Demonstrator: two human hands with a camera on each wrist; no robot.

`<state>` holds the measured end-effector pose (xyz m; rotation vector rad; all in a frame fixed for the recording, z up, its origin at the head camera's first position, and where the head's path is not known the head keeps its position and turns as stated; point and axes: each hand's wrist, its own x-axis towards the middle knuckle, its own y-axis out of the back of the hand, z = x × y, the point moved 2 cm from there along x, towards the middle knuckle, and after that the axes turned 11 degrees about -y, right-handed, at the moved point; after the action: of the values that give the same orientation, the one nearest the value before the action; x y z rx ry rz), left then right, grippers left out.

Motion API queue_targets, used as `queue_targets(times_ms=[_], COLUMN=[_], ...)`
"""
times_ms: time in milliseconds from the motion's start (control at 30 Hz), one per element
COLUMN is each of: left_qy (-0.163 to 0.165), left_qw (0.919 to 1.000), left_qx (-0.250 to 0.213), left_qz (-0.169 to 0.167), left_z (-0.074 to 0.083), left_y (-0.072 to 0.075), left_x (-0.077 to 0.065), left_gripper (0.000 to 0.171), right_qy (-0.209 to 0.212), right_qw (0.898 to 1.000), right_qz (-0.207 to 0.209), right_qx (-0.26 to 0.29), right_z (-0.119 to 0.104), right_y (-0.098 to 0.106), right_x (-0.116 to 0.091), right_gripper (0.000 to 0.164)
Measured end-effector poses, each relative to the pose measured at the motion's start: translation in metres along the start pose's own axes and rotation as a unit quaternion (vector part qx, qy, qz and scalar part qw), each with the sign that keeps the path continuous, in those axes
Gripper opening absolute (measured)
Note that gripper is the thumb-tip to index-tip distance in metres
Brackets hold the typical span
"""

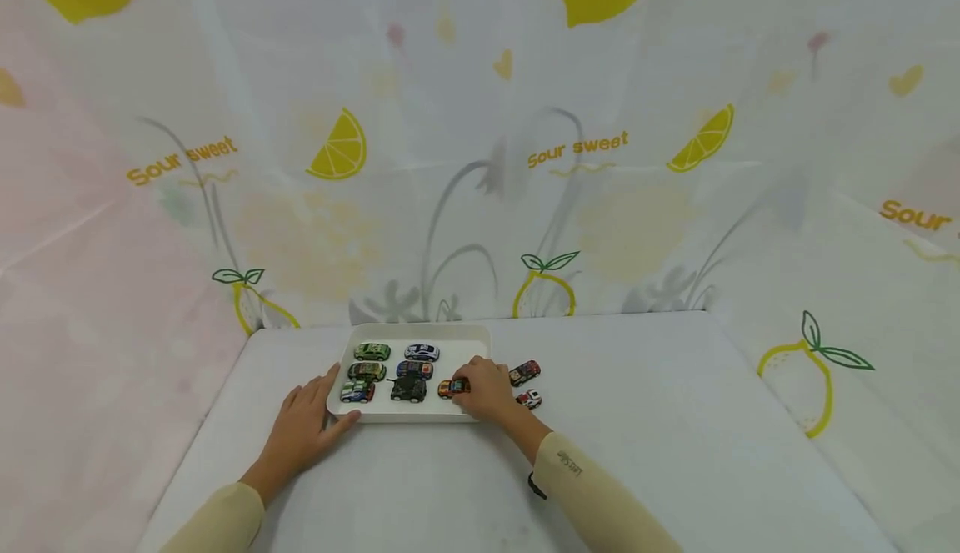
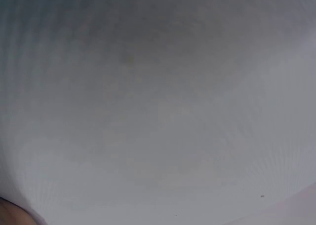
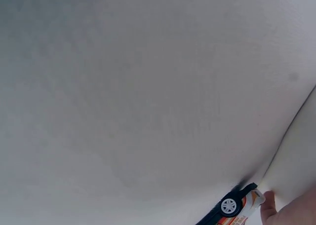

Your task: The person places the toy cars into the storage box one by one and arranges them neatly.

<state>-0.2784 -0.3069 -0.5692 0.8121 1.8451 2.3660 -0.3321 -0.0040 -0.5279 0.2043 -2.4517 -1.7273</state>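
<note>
A white tray (image 1: 420, 417) holds several small toy cars in rows. My right hand (image 1: 486, 388) reaches over its right front corner and pinches an orange toy car (image 1: 448, 388) low inside. Beside that car stands a dark military toy vehicle (image 1: 408, 389) with a gun barrel. At the tray's left front corner my left hand (image 1: 303, 419) rests with fingers extended along the wall and thumb by the front edge. In the right wrist view, a white and orange toy car (image 3: 242, 212) shows near my thumb (image 3: 269, 205). The left wrist view shows mostly white surface.
Right of the tray, a dark red toy car (image 1: 525, 372) and a white and red toy car (image 1: 529, 399) stand on the white table (image 1: 637, 419). Green cars (image 1: 372, 352) and blue ones fill the tray's left and middle. A lemon-print curtain (image 1: 450, 161) surrounds the table.
</note>
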Motion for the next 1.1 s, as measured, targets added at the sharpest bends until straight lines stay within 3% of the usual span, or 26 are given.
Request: queue_targets(times_ms=[300,600,900,1100], left_qy=[-0.002,0.004,-0.009,-0.013], left_qw=[0.9999,1.0,0.9999,0.9997], left_qx=[0.002,-0.003,0.0,-0.014], left_qz=[0.011,0.005,0.01,0.015], left_z=[-0.007,-0.009,-0.008,-0.001], left_y=[0.003,-0.001,0.007,-0.005], left_x=[0.0,-0.001,-0.003,0.001], left_gripper=[0.09,0.091,0.089,0.089], right_qy=[-0.013,-0.027,-0.021,-0.024], right_qw=[1.0,0.999,0.999,0.998], right_qz=[-0.009,-0.022,-0.02,-0.015], right_qx=[0.005,-0.025,-0.029,-0.049], right_z=[-0.007,-0.009,-0.009,0.001], right_y=[-0.002,-0.007,-0.011,-0.007], right_x=[0.006,0.012,0.006,0.004], right_gripper=[0.028,0.028,0.024,0.025])
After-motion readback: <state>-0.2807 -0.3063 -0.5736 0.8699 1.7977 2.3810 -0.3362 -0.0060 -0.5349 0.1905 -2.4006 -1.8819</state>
